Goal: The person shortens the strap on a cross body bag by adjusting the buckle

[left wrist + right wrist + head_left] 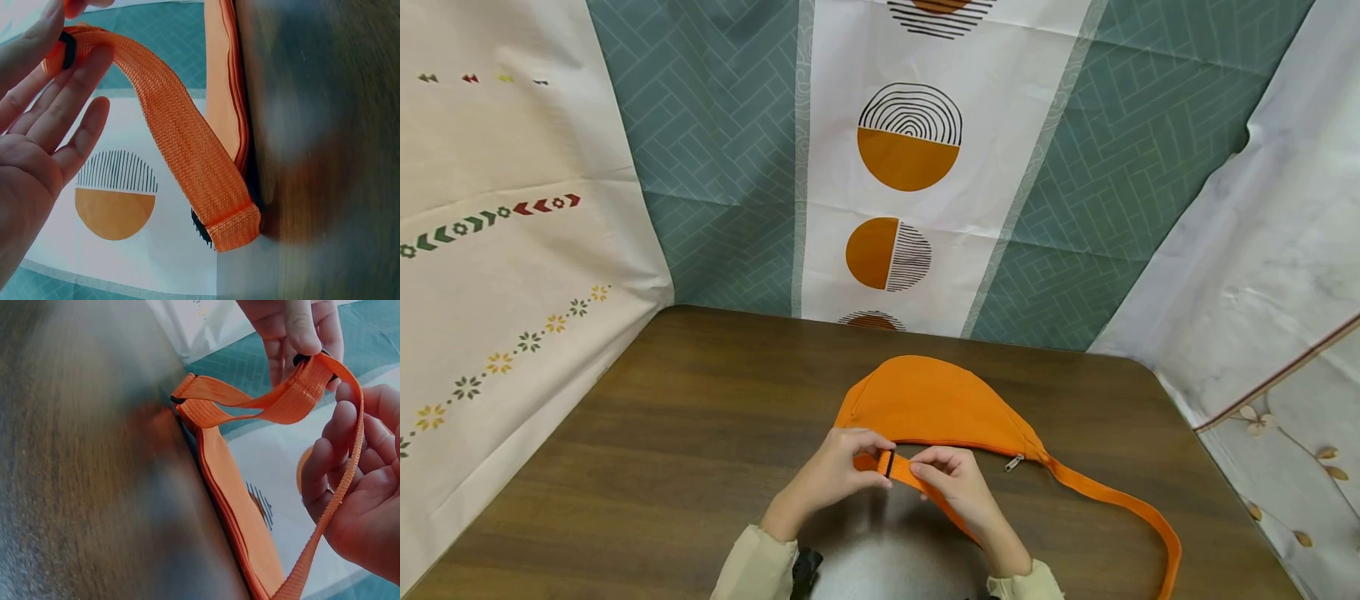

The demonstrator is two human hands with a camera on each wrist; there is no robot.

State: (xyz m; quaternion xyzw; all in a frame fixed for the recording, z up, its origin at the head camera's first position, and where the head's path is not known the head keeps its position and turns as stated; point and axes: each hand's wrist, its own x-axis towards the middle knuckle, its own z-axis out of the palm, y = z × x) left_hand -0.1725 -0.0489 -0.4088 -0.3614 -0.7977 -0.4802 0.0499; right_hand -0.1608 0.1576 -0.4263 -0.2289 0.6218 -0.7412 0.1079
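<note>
Orange strap (1120, 499) cut off below

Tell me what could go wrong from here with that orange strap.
The webbing strap curves in loops near the black slider, so it could twist.
The left hand pinches beside the slider, so a hard tug from the right hand, which pinches the strap, might pull it loose.
Right of the orange waist bag, the strap leaves the head view's bottom edge; a snag beyond might go unseen.
</note>
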